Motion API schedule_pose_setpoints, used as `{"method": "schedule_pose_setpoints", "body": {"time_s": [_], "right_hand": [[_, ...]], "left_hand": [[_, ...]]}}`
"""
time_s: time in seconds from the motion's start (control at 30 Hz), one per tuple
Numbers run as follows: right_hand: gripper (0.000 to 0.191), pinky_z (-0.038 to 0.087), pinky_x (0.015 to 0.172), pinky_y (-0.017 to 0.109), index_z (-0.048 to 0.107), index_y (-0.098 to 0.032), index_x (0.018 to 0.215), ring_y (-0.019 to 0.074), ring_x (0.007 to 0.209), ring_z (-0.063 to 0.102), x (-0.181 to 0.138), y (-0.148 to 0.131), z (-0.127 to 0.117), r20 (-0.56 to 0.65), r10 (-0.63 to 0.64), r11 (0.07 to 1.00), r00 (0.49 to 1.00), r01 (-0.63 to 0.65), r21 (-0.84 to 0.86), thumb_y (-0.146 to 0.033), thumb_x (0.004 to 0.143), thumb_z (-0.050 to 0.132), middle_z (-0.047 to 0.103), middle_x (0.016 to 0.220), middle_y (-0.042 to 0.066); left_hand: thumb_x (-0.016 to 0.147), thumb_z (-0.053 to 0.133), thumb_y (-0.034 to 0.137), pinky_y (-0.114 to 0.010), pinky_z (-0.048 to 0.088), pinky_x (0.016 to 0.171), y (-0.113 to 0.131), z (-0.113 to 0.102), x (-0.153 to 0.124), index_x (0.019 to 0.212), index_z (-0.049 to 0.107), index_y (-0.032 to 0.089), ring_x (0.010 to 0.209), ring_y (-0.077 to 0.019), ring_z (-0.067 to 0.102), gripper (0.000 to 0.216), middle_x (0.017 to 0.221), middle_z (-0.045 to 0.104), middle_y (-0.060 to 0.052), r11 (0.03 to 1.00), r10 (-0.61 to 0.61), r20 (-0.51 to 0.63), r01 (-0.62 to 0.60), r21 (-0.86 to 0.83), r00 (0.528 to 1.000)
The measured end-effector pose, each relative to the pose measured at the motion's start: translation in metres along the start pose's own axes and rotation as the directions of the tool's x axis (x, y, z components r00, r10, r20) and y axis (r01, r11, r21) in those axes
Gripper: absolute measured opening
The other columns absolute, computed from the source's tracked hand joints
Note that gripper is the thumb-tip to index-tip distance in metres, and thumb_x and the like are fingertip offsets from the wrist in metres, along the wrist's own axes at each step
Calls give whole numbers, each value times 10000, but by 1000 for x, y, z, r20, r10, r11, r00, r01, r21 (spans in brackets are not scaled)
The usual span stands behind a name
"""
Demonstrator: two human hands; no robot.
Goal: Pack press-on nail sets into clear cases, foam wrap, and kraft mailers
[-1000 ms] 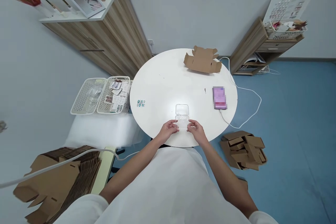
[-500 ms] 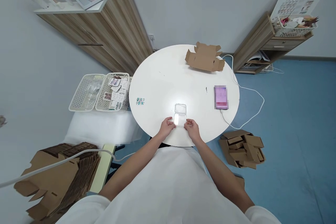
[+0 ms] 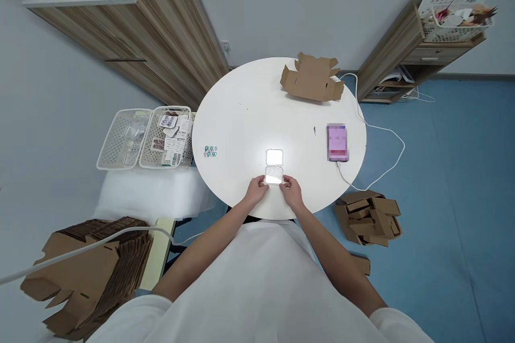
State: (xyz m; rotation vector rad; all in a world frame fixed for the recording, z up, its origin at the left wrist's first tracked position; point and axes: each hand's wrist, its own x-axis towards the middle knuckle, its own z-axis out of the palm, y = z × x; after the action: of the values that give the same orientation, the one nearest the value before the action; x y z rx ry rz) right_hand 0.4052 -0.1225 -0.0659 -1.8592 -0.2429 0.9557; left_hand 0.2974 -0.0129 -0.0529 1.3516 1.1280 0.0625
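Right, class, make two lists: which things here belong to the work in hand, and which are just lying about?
In hand: left hand and right hand, both holding the open clear plastic case on the white table.
Lying about: unfolded cardboard box, phone, small teal pieces, white baskets, cardboard pile on the floor.

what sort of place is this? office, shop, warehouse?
Probably a small packing room, not a warehouse. Flattened cartons are stacked at the left, a half-folded carton sits on the round white table, and mesh baskets hold small packets. The left hand and right hand hold a clear plastic case.
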Motion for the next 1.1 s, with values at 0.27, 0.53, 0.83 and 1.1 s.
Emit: {"method": "schedule_pose_setpoints", "body": {"time_s": [0.27, 0.53, 0.83, 1.1], "right_hand": [[469, 455, 765, 326, 491, -209, 1146, 146, 803, 543, -4, 4, -2, 1, -27, 997, 1000, 27, -78, -268, 681, 516, 524, 1067, 66], [464, 454, 762, 333, 501, -209, 1133, 165, 830, 540, -4, 5, 3, 26, -34, 993, 999, 37, -112, -268, 673, 518, 527, 1086, 71], [485, 453, 735, 333, 490, -215, 1132, 169, 818, 524, -7, 4, 5, -14, -29, 995, 999, 27, -99, -308, 659, 541, 527, 1056, 66], [503, 450, 705, 310, 394, -207, 1190, 156, 804, 516, -19, 1, 10, -275, -66, 998, 959, 56, -43, -336, 717, 504, 504, 1065, 87]], "left_hand": [[645, 603, 208, -297, 378, 832, -11, 0, -1, 1157, 478, 193, 951, -177, 495, 527, 1113, 491, -86, 999, -6, -91, 10, 47, 996], [637, 589, 178, -296, 376, 828, -12, 2, -4, 1141, 500, 212, 951, -185, 477, 513, 1117, 475, -77, 995, 39, -24, -37, 89, 999], [625, 611, 169, -297, 390, 819, -14, -10, -3, 1174, 480, 204, 940, -179, 489, 565, 1119, 483, -83, 998, 26, 10, -27, 60, 1000], [692, 565, 218, -309, 438, 768, -24, -87, -1, 1071, 547, 188, 861, -158, 538, 381, 1020, 560, -80, 981, 154, -30, -149, 122, 988]]}}
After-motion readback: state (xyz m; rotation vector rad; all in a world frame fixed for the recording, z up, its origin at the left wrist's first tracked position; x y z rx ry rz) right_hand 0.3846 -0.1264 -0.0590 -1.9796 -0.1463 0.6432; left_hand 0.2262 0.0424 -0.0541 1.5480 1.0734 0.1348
